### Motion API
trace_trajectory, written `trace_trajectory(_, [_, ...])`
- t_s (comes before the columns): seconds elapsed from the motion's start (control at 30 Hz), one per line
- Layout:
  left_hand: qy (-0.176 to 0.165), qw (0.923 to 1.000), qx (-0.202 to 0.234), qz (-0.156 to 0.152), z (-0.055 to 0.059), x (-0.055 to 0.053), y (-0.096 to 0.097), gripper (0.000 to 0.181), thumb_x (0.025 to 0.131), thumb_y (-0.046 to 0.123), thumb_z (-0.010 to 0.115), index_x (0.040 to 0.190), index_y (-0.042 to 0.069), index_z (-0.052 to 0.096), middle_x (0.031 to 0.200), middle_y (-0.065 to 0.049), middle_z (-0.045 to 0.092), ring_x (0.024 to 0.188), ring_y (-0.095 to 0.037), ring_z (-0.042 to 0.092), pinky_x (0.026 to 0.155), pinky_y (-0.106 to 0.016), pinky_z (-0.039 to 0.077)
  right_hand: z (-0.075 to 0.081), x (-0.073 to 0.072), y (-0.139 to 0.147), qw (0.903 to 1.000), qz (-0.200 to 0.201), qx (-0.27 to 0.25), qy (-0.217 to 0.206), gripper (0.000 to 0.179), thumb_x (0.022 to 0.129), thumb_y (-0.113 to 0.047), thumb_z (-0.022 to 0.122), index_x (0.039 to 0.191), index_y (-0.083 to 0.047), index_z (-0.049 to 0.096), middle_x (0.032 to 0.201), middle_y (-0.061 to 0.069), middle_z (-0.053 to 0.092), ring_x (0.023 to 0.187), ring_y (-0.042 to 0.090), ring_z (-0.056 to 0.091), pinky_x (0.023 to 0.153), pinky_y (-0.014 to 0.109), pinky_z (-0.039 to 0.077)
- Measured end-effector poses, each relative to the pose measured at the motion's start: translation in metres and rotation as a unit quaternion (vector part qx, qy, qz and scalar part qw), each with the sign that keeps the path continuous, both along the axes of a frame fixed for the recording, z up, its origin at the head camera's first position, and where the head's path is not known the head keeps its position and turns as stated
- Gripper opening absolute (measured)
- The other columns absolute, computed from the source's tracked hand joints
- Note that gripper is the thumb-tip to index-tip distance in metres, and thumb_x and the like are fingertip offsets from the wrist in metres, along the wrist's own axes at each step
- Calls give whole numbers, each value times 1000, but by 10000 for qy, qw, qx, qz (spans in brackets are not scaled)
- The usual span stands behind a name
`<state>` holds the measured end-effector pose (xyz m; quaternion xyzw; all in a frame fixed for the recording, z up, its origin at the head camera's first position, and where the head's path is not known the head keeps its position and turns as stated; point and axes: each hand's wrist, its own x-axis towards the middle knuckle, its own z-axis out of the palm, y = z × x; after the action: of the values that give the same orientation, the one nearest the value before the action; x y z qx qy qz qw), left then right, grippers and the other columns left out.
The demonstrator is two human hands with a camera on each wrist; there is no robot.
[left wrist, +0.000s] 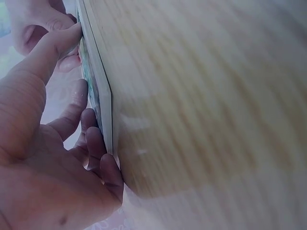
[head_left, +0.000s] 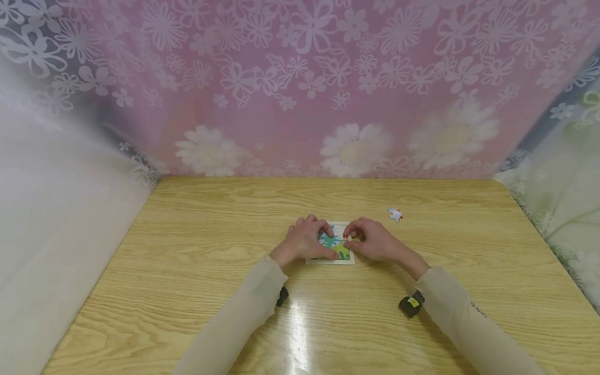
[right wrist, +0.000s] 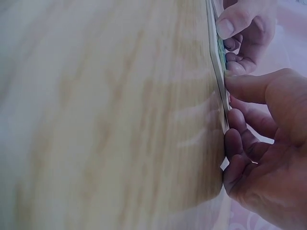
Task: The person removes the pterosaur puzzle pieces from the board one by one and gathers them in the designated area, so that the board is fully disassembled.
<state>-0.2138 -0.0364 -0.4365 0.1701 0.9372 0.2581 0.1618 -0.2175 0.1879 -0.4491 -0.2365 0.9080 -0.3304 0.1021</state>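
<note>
A small jigsaw puzzle board (head_left: 341,253) with a pale border and a green and blue picture lies flat on the table. My left hand (head_left: 307,239) rests over its left side, thumb and fingertips touching the picture. From the right, my right hand (head_left: 372,239) pinches a small puzzle piece (head_left: 347,238) with a bit of red between thumb and index finger, right at the board. Both wrist views show the board edge-on; the left hand (left wrist: 53,139) and right hand (right wrist: 273,129) stand close together, and the pinched piece is mostly hidden there.
A loose puzzle piece (head_left: 396,214), white with red and orange bits, lies beyond the right hand. The wood-grain table (head_left: 211,234) ends at a pink flowered curtain (head_left: 281,104) behind, with pale cloth (head_left: 61,208) on the left side.
</note>
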Motion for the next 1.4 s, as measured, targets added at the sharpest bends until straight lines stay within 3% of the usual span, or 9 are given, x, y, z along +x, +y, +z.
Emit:
trace_trajectory(1.17, [-86, 9999, -14, 77, 1, -1, 1, 41, 77, 54, 85, 105, 31, 65, 123, 3, 54, 104, -21, 44, 106, -50, 35, 2, 3, -4, 9993, -285, -56, -217, 16, 94, -13, 74, 107, -6, 66, 94, 6, 61, 81, 16, 50, 73, 28, 41])
trace_trajectory(1.4, [-94, 9999, -9, 48, 2, -1, 0, 41, 78, 53, 86, 105, 30, 64, 122, 2, 53, 105, -22, 44, 105, -50, 35, 2, 2, -5, 9987, -295, -255, -337, 15, 93, -11, 74, 104, -6, 64, 91, 6, 63, 81, 16, 54, 73, 27, 44])
